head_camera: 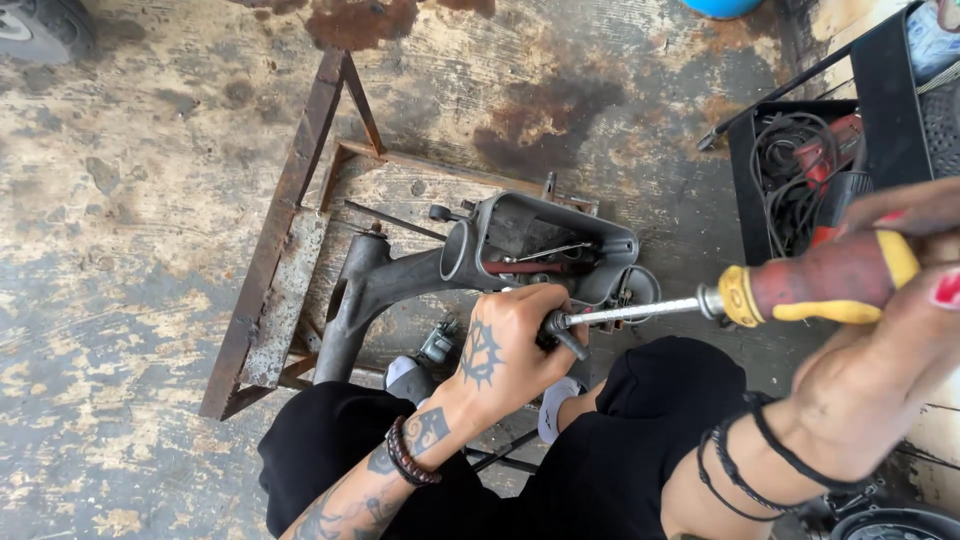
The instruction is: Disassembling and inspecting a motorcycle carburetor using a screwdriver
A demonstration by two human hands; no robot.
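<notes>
The screwdriver (700,295), with a red and yellow handle, lies almost level above the person's knees. Its metal shaft points left into the left hand (510,345), whose fingers are clenched around the tip and a small dark part. The right hand (900,270) has its fingers wrapped tight on the handle. Just behind the left hand stands a grey metal housing (540,245), open on top, resting on a rusty steel frame (290,240) on the stained floor (120,200). At the right a black crate (745,170) holds cables.
</notes>
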